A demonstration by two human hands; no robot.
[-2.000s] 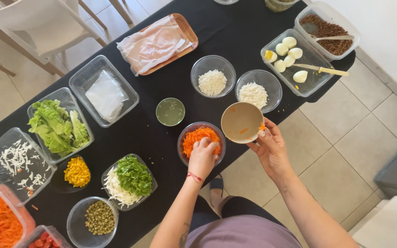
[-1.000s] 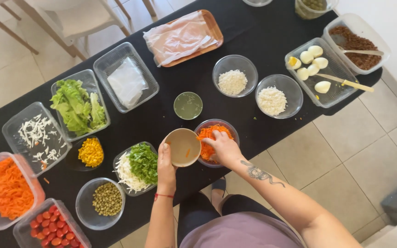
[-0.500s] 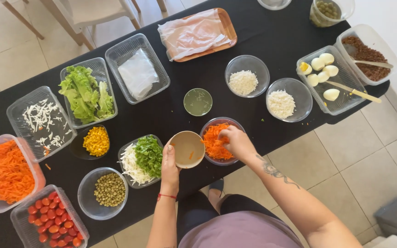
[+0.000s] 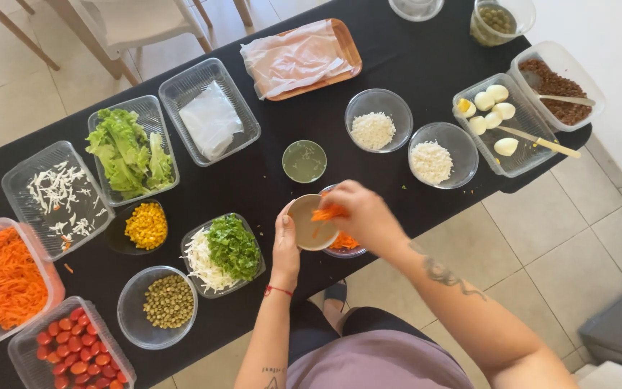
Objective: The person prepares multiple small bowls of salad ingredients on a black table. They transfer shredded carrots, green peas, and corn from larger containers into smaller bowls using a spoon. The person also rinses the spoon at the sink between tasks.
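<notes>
The right hand (image 4: pixel 363 214) pinches a tuft of grated carrot (image 4: pixel 327 212) between its fingertips, held over the mouth of a small tan bowl (image 4: pixel 312 222). The left hand (image 4: pixel 286 245) is closed around that bowl's near rim, holding it just above the edge of a black-covered bench (image 4: pixel 412 57). Directly under the right hand, a clear glass bowl of more grated carrot (image 4: pixel 343 243) sits partly hidden, touching the tan bowl's side in this view. Just behind them stands a small round cup of pale green liquid (image 4: pixel 304 161). To the left lie a clear tray of shredded cabbage and chopped greens (image 4: pixel 223 253), a bowl of corn kernels (image 4: pixel 145 225), a glass bowl of green-brown peas (image 4: pixel 168 302) and a tray of cherry tomatoes (image 4: pixel 73 349). Farther left, a large tub of shredded carrot (image 4: pixel 1 277) rests at the bench's end. To the right, two glass bowls of white grated food (image 4: pixel 430 160) stand near a tray of peeled boiled eggs (image 4: pixel 494 115).
</notes>
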